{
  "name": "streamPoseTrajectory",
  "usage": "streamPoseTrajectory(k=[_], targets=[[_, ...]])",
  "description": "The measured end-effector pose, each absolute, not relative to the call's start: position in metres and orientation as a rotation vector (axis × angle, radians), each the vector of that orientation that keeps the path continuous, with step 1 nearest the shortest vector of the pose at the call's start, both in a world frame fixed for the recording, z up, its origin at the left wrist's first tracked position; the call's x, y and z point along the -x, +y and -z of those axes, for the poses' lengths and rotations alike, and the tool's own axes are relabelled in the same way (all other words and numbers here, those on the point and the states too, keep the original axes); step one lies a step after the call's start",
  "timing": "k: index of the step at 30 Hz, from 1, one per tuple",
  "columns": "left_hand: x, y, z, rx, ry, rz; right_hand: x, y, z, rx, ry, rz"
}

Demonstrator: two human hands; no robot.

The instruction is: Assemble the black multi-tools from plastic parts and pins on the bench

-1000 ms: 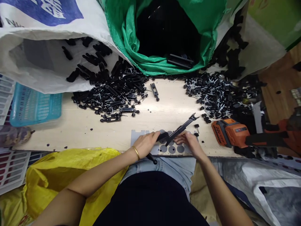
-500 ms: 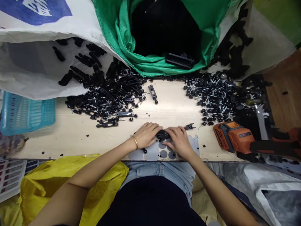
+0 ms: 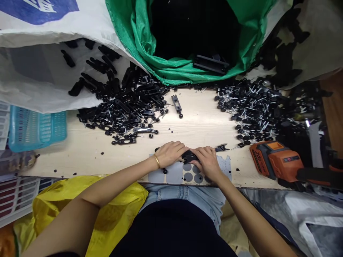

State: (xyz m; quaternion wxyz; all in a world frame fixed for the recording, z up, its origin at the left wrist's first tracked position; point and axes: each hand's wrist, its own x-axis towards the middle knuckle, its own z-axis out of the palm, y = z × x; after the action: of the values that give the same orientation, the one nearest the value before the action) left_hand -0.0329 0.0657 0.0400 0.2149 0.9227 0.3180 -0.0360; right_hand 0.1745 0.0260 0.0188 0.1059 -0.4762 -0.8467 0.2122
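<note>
Your left hand [image 3: 170, 155] and right hand [image 3: 208, 162], curled, grip a black part [image 3: 189, 156]. Farther right, an orange tool [image 3: 285, 160] lies on the bench [image 3: 203, 116].

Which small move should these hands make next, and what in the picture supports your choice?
Probably a gentle inward press on the black part: the left hand and right hand hold it close together over the grey sheet, with a forked end showing beyond the right hand. Any joint is hidden, so this is tentative.
</note>
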Motion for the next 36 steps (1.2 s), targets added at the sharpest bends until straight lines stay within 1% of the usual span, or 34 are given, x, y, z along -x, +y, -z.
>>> streamPoseTrajectory(k=[3, 5, 7, 9, 10, 14, 18, 20, 23, 25, 26, 29, 34, 36], targets=[[0.027, 0.075, -0.036, -2.601, 0.776, 0.04, -0.195, 0.02, -0.038, 1.459, -2.313, -0.504], [0.022, 0.082, -0.034, -2.626, 0.702, -0.004, -0.225, 0.014, -0.051, 1.71, -2.095, -0.29], [0.017, 0.087, -0.034, -2.645, 0.646, -0.024, -0.259, 0.012, -0.058, 2.084, -1.947, -0.109], [0.011, 0.09, -0.034, -2.656, 0.596, -0.01, -0.284, 0.02, -0.056, 2.317, -2.032, -0.144], [0.009, 0.09, -0.035, -2.66, 0.58, 0.006, -0.291, 0.029, -0.053, 2.361, -2.097, -0.195], [0.005, 0.084, -0.039, -2.656, 0.568, 0.039, -0.279, 0.093, -0.036, 2.286, -2.234, -0.312], [0.024, 0.078, -0.042, -2.627, 0.549, -0.168, -0.248, 0.161, -0.033, 2.149, -2.129, -0.309], [0.043, 0.082, -0.043, -2.597, 0.74, -0.305, -0.242, 0.175, -0.036, 2.099, -2.026, -0.302], [0.071, 0.1, -0.042, -2.494, 1.326, -0.4, -0.245, 0.169, -0.041, 2.04, -1.931, -0.251], [0.083, 0.116, -0.039, -2.413, 1.654, -0.311, -0.246, 0.155, -0.044, 2.02, -1.931, -0.232], [0.086, 0.124, -0.037, -2.383, 1.747, -0.239, -0.245, 0.148, -0.044, 2.015, -1.947, -0.241], [0.085, 0.141, -0.032, -2.301, 1.847, -0.11, -0.234, 0.139, -0.042, 2.009, -2.003, -0.243], [0.081, 0.147, -0.034, -2.154, 1.912, -0.161, -0.211, 0.162, -0.032, 2.032, -2.019, -0.232], [0.085, 0.142, -0.041, -2.154, 1.861, -0.271, -0.207, 0.169, -0.033, 2.008, -2.005, -0.279]])
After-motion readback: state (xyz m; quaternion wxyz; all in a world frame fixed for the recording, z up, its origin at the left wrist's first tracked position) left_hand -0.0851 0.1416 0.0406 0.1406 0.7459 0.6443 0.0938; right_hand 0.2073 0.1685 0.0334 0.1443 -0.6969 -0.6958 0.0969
